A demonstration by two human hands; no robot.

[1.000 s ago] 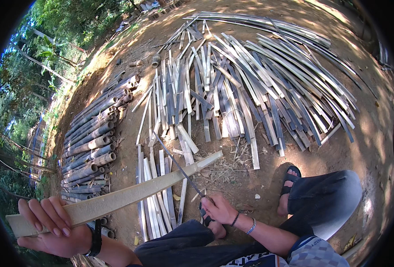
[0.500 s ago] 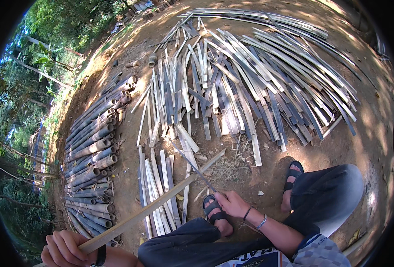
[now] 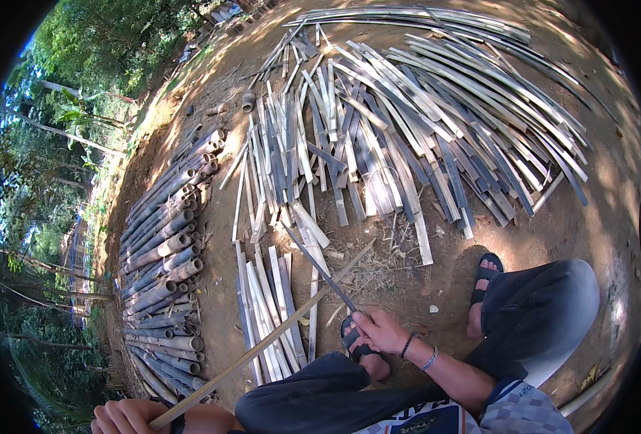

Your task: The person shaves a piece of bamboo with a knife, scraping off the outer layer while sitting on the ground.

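The person sits low on bare dirt, knees spread, with a long bamboo strip (image 3: 262,347) running across the lap. The left hand (image 3: 128,417) is closed around the strip's near end, down at seven o'clock in the head view, and the strip rises from there toward one o'clock, its far tip reaching out over the ground litter. The right hand (image 3: 382,331) is wrapped around the handle of a long, dark knife (image 3: 320,269), whose blade points up toward eleven o'clock and crosses the strip near its far third; whether the edge is actually touching the bamboo there I cannot tell.

It looks to me like the trimming or splitting stage: one strip steadied edge-on in one fist, the blade lined up against it. The next move would call for a firm hold on the near end and a controlled stroke along the grain, blade kept away from the sandalled foot (image 3: 360,347) just beneath the knife hand.

Beyond the knees, from eleven to two o'clock, lies a broad fan of split bamboo slats (image 3: 422,123). A smaller bundle of slats (image 3: 270,304) lies just left of the strip, and whole bamboo poles (image 3: 165,253) are stacked at nine o'clock.
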